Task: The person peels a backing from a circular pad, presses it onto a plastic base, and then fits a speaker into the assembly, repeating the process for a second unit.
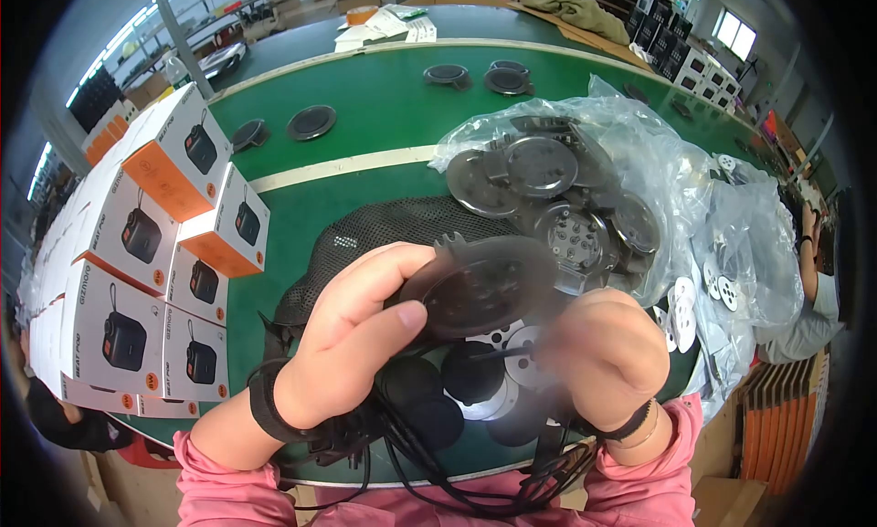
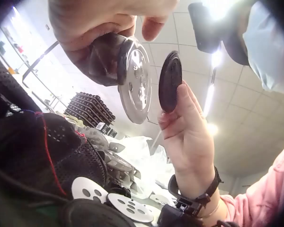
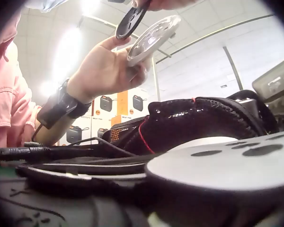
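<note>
My left hand (image 1: 352,331) grips a round, dark translucent plastic housing (image 1: 480,289) by its side, above the workbench. In the left wrist view its flat flange (image 2: 136,87) faces my right hand. My right hand (image 2: 194,135) pinches a thin black disc (image 2: 170,82) by its edge. The disc stands nearly edge-on, a small gap from the flange. In the head view the right hand (image 1: 612,358) is blurred and hides most of the disc. Below both hands lie black round pads (image 1: 473,372) and white discs with holes (image 1: 525,358).
White-and-orange speaker boxes (image 1: 128,335) are stacked at left. A clear plastic bag (image 1: 685,180) with several dark housings (image 1: 541,166) lies at right, near more white discs (image 1: 682,312). Black mesh (image 1: 384,235) lies behind my hands; black cables (image 1: 429,454) run along the front edge.
</note>
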The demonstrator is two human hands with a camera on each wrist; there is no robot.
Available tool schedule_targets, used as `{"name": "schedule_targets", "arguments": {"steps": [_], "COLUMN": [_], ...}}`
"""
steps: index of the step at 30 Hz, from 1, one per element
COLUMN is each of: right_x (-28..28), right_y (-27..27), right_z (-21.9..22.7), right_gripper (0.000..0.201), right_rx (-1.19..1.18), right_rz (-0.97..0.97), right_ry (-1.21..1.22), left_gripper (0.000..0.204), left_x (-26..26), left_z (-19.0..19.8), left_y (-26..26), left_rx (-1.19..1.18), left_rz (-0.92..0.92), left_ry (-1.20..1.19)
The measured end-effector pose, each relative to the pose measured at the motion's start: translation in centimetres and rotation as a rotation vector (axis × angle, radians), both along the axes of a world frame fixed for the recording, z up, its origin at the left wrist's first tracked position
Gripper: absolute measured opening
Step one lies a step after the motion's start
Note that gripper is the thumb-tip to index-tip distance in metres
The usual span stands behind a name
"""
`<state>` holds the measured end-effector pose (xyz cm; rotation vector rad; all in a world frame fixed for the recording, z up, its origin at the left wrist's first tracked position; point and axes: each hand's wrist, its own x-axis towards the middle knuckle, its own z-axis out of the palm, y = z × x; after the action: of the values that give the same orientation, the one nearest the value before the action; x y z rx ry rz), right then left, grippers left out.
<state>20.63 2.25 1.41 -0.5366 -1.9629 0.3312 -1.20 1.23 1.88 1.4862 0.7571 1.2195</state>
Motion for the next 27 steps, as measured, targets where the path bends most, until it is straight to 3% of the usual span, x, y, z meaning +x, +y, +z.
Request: {"name": "schedule_targets", "arguments": {"steps": [2,4,8,10,27], "right_x": [0.0,0.1,0.1,0.0,0.2], "right_y": [0.1,0.1,0.1,0.0,-0.7], "right_z": [0.1,0.2,0.2,-0.1,0.1], "right_gripper": [0.027,0.026,0.027,0.027,0.031], "right_rx": [0.126,0.145,0.188,0.178,0.248], "right_rz": [0.026,0.032,0.053,0.053,-0.024], "right_ry": [-0.035,-0.061,-0.09,-0.062,-0.233], "left_gripper": [0.03,0.036,0.044,0.046,0.038], "left_x": [-0.4,-0.9,-0.4,-0.4,0.5], "left_z": [-0.3,-0.4,-0.3,0.1,0.5], "left_y": [0.4,0.9,0.5,0.7,0.3], "left_rx": [0.058,0.286,0.279,0.473,0.478], "left_rz": [-0.006,-0.067,-0.003,-0.027,-0.023], "left_ry": [0.055,0.165,0.188,0.294,0.372]}}
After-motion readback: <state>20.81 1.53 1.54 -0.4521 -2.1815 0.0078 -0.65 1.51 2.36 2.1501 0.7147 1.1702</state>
